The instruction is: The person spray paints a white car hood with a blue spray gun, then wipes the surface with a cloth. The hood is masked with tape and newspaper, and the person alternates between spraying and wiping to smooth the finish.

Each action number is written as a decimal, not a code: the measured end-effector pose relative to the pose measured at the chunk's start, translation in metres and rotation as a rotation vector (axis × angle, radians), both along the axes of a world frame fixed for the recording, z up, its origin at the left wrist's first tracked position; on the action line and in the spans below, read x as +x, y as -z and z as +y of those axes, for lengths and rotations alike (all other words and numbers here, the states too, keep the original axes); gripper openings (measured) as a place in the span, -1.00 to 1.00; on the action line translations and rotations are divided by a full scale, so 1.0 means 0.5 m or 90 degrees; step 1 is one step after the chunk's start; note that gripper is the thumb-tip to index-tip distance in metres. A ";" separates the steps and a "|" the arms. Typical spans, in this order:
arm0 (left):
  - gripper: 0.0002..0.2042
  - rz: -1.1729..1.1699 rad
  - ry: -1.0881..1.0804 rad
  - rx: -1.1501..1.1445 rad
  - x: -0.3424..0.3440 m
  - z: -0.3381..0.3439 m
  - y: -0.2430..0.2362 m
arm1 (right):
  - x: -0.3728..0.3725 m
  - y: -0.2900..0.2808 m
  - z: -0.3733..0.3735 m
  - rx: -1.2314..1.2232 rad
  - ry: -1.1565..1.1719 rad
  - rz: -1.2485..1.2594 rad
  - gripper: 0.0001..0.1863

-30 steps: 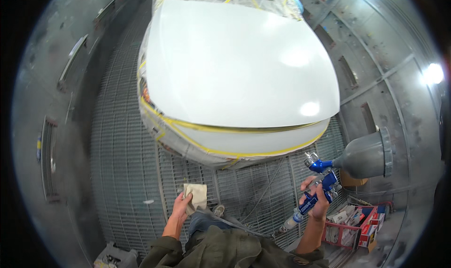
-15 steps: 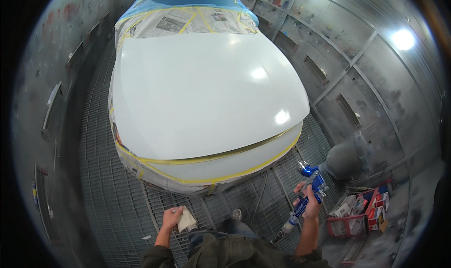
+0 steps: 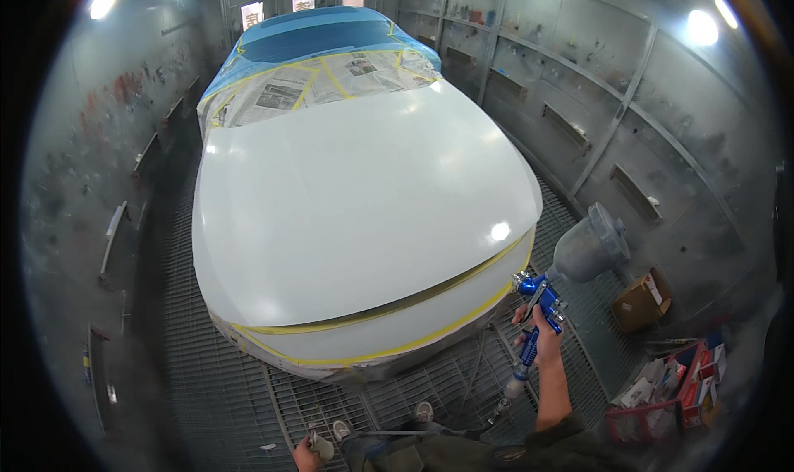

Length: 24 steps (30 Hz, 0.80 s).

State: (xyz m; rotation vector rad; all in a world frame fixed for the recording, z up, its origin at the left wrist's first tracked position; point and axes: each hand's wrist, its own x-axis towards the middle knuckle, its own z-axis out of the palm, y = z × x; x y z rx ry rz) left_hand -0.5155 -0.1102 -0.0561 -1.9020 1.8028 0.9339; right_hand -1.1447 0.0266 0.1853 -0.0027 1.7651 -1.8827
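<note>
Mostly glossy blue, the spray gun (image 3: 534, 285), its cup (image 3: 589, 244) cloudy grey.

In the right grip (image 3: 547, 341) is the spray gun (image 3: 548, 305); the car (image 3: 364, 215) stands ahead-left of this grip, the box (image 3: 638, 304) and basket (image 3: 620, 426) to its right.

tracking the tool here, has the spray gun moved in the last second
Yes, the spray gun has moved up and left in view, relative to the cardboard box: its grey cup, overlapping the box then, is clear of it now.
</note>
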 end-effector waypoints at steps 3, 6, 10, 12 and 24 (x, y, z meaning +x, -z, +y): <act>-0.54 0.078 -0.073 -0.083 0.020 0.046 -0.018 | -0.036 0.026 0.026 -0.046 -0.011 -0.029 -0.76; -0.57 0.246 -0.109 -0.150 0.123 0.075 0.011 | -0.027 0.032 0.021 -0.071 -0.053 -0.075 -0.76; -0.59 0.268 -0.514 0.006 0.177 0.114 -0.008 | 0.019 0.065 0.003 -0.099 -0.148 -0.068 -0.79; -0.59 0.354 -0.716 0.098 -0.004 0.071 -0.088 | 0.017 0.064 0.020 -0.083 -0.139 -0.052 -0.80; -0.54 0.928 -0.707 0.038 -0.381 -0.101 -0.425 | 0.072 0.062 0.040 -0.123 -0.190 0.008 -0.66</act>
